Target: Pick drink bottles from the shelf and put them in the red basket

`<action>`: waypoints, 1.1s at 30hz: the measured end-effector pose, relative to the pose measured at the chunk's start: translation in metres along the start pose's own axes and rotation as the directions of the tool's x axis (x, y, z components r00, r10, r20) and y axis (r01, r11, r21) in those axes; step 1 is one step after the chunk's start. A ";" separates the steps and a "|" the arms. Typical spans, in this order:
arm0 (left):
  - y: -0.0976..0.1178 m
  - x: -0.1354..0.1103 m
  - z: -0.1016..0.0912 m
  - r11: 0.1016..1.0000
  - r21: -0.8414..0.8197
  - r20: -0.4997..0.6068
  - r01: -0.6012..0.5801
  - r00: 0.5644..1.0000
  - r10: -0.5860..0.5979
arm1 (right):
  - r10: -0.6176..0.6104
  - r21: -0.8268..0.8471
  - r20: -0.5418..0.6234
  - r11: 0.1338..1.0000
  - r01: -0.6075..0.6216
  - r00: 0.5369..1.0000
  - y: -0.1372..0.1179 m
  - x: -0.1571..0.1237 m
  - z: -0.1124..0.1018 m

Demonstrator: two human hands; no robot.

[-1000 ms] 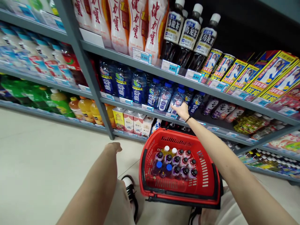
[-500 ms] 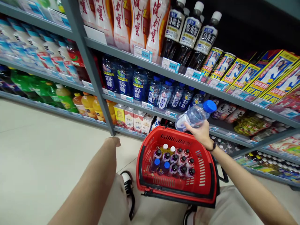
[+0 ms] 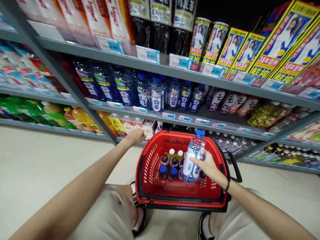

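While my right hand point(image 3: 209, 165) encircles a bottle point(image 3: 189, 167) over the basket point(image 3: 211, 145), loading seemingly calls for gentle lowering; left hand point(image 3: 136, 135): curled, contents unclear.

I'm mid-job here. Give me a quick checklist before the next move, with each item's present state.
1. Right hand gripping the held bottle: ok, thumb across its label.
2. Blue cap on that bottle: ok.
3. Left hand free of goods: ok, none visible in it.
4. Visible bottles in the basket upright: ok, caps up.
5. Room beneath the held bottle: cannot tell, it blocks the view.
6. Basket firmly supported: cannot tell, underside hidden.
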State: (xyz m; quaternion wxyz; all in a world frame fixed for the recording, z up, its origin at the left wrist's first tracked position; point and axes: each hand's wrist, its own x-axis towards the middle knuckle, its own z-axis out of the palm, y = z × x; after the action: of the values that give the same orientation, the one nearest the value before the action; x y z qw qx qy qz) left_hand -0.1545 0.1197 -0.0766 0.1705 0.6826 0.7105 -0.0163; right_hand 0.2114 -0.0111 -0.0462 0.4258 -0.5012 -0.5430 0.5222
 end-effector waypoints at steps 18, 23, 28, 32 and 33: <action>0.186 -0.109 0.000 0.267 -0.934 -0.140 -0.237 0.930 0.339 | -0.012 0.262 0.181 0.964 -0.036 0.983 -0.006 -0.001 0.014; 0.184 -0.120 -0.017 0.204 -0.957 -0.168 -0.208 0.966 0.198 | 0.251 0.429 0.370 0.808 -0.404 0.895 -0.016 -0.001 0.018; 0.191 -0.134 -0.020 0.162 -0.964 -0.168 -0.210 0.956 0.239 | 0.215 0.424 0.430 0.809 -0.407 0.877 -0.015 -0.021 0.038; 0.190 -0.139 -0.013 0.261 -0.926 -0.151 -0.272 0.902 0.404 | 0.188 0.427 0.345 0.841 -0.333 0.919 -0.007 -0.036 0.043; 0.189 -0.141 -0.012 0.273 -0.920 -0.139 -0.281 0.886 0.443 | 0.189 0.431 0.339 0.840 -0.331 0.922 -0.004 -0.038 0.043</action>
State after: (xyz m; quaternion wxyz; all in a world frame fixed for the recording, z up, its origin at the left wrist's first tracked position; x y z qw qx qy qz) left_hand 0.0285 -0.0001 0.0111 0.5718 0.6077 0.4057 0.3730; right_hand 0.1733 -0.0543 -0.0441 0.3789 -0.3697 -0.3776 0.7597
